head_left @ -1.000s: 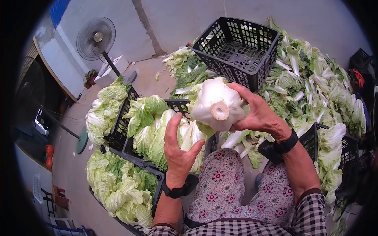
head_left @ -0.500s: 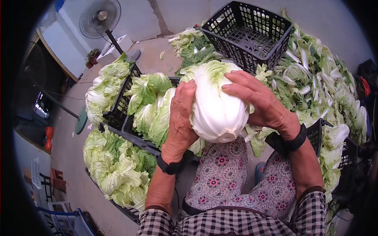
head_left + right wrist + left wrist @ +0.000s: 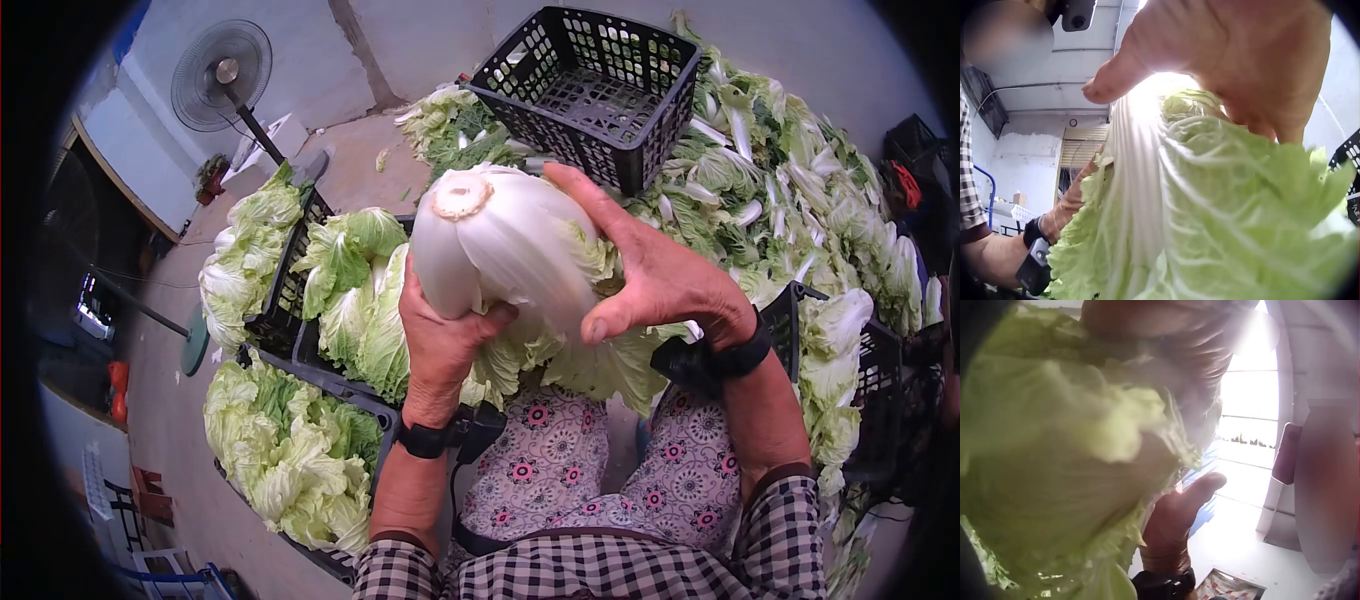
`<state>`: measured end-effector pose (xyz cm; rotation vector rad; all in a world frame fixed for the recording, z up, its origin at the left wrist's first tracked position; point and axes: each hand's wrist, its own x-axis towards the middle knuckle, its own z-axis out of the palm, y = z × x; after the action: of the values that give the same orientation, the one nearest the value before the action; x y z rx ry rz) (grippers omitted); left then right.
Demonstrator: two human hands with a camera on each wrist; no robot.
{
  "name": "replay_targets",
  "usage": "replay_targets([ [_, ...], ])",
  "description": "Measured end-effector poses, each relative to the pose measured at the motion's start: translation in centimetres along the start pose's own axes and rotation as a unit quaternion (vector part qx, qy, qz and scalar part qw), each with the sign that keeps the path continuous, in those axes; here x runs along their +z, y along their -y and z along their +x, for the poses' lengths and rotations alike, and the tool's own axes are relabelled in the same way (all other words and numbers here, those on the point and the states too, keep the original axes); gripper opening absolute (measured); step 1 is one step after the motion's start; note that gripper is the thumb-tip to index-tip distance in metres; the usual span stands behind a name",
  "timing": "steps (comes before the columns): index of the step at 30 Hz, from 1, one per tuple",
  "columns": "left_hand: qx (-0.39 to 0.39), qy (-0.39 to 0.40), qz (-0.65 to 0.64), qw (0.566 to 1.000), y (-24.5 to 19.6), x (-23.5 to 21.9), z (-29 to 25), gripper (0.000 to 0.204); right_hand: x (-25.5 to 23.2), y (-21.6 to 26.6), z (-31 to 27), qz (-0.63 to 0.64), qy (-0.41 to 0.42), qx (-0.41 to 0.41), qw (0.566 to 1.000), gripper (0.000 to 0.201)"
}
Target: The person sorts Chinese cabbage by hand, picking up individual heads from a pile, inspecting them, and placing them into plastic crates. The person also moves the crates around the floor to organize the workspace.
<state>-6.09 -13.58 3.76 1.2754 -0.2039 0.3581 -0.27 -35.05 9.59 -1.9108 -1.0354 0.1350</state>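
Cabbage (image 3: 520, 225): raised above the lap between the two hands, its cut stem end (image 3: 462, 194) tilted upward and to the left.
Outer leaves (image 3: 625, 368): hanging loose below the white ribs, partly over the patterned trousers (image 3: 545, 460).
Left hand (image 3: 440, 335): curled round the near left side of the cabbage, thumb across it, gripping.
Right hand (image 3: 665, 265): spread wide, fingers resting along the far right side, thumb standing off; not closed round the cabbage.
Front left crate (image 3: 388, 418): piled with cabbages (image 3: 285, 455), just beside the left forearm.
Upper crate (image 3: 570, 130): black, slatted, beyond the right hand.
Leaf heap (image 3: 810, 210): spread on the right, against the wall.
Fan (image 3: 222, 75): standing well apart, upper left.
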Motion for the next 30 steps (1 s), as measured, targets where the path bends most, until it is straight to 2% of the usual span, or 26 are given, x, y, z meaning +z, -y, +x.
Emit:
replay_targets([
  [3, 0.011, -0.001, -0.017, 1.000, -1.1, 0.8, 0.2, 0.083, 0.7, -1.9, 0.1, 0.018, -0.018, -0.039, 0.999, 0.133],
  [4, 0.017, 0.002, -0.036, 0.999, -1.6, 1.2, 0.0, 0.084, 0.5, -1.9, -0.2, 0.045, -0.008, -0.013, 0.999, 0.132],
  [7, 0.022, 0.000, -0.046, 0.999, -2.5, 1.9, -0.2, 0.086, 0.7, -0.8, 0.3, 0.170, 0.008, -0.021, 0.985, 0.129],
  [8, 0.015, -0.002, -0.046, 0.999, -3.1, 2.1, -0.3, 0.087, 0.7, -0.7, 0.3, 0.130, -0.030, -0.043, 0.990, 0.117],
  [11, -0.002, 0.037, -0.008, 0.999, -4.2, 1.5, -0.8, 0.099, 1.0, -0.3, 0.1, 0.200, -0.095, -0.046, 0.974, 0.112],
  [13, -0.002, 0.072, 0.030, 0.997, -4.3, 0.2, -1.2, 0.105, 0.8, 0.1, 0.2, 0.253, -0.108, -0.044, 0.960, 0.109],
  [14, -0.040, 0.082, 0.078, 0.993, -4.1, -0.3, -1.4, 0.112, 0.7, 0.5, 0.3, 0.282, -0.118, -0.039, 0.951, 0.109],
  [17, -0.139, 0.068, 0.055, 0.986, -1.5, -0.7, -3.2, 0.114, 0.4, 1.8, 0.1, 0.360, -0.133, -0.012, 0.923, 0.108],
  [18, -0.079, 0.066, 0.012, 0.995, -0.3, -0.4, -3.5, 0.098, 0.5, 2.0, 0.2, 0.377, -0.133, 0.000, 0.917, 0.109],
  [19, -0.089, 0.030, -0.012, 0.995, 0.3, -0.2, -3.9, 0.091, 0.7, 2.3, 0.2, 0.394, -0.132, 0.014, 0.909, 0.109],
  [20, -0.097, -0.005, -0.035, 0.995, 0.6, 0.3, -4.0, 0.084, 0.8, 2.7, 0.3, 0.398, -0.116, 0.004, 0.910, 0.121],
  [21, -0.102, -0.039, -0.059, 0.992, 0.6, 0.9, -3.9, 0.077, 1.1, 2.2, 0.5, 0.357, -0.114, -0.011, 0.927, 0.125],
  [22, -0.071, -0.057, -0.057, 0.994, 0.2, 1.3, -4.0, 0.063, 1.5, 1.1, 0.7, 0.315, -0.114, -0.025, 0.942, 0.128],
  [23, -0.039, -0.043, -0.054, 0.997, 0.4, 1.1, -4.0, 0.057, 1.6, 0.4, 0.4, 0.273, -0.116, -0.036, 0.954, 0.131],
  [25, -0.023, -0.058, -0.068, 0.996, 0.9, 0.4, -3.9, 0.058, 1.0, 1.5, -0.7, 0.224, -0.075, -0.027, 0.971, 0.137],
  [27, 0.013, -0.078, -0.001, 0.997, 1.4, -0.7, -3.8, 0.085, 0.6, 2.2, -2.0, 0.219, -0.041, -0.007, 0.975, 0.139],
  [30, -0.007, -0.082, 0.037, 0.996, 0.8, -2.5, -4.0, 0.082, 1.2, 2.0, -1.9, 0.203, -0.055, -0.052, 0.976, 0.147],
])
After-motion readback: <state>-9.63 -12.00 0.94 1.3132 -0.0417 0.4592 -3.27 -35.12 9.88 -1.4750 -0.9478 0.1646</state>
